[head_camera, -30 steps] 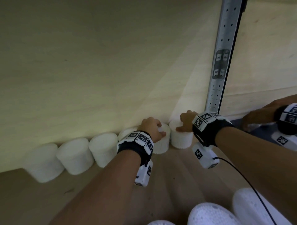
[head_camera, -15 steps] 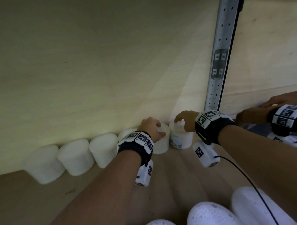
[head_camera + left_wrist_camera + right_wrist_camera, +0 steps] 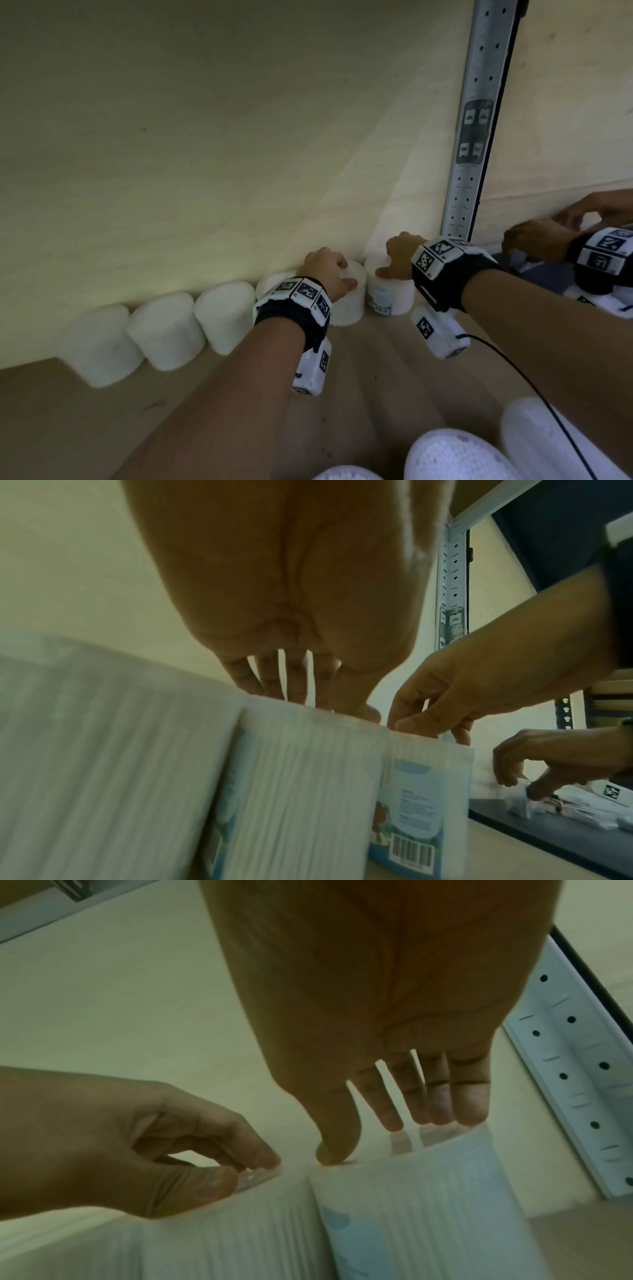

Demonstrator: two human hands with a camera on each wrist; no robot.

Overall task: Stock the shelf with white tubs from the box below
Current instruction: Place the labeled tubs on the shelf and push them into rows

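Several white ribbed tubs stand in a row along the back wall of the wooden shelf (image 3: pixel 394 377). My left hand (image 3: pixel 329 270) grips the top of one tub (image 3: pixel 349 308) from above, thumb in front and fingers pinching its rim (image 3: pixel 253 1175). My right hand (image 3: pixel 399 258) grips the top of the rightmost tub (image 3: pixel 394 298), thumb on the near edge and fingertips (image 3: pixel 469 1110) on the far edge. That tub (image 3: pixel 421 804) shows a blue label with a barcode. The two tubs touch side by side.
A perforated metal post (image 3: pixel 476 120) rises just right of the last tub. Three more tubs (image 3: pixel 168 329) line the wall to the left. Larger white tubs (image 3: pixel 455 455) sit low in front. Another pair of hands (image 3: pixel 537 236) shows in the bay beyond the post.
The rightmost tub has turned under my right hand, so its label and barcode now face front. My left hand has stayed on its tub.
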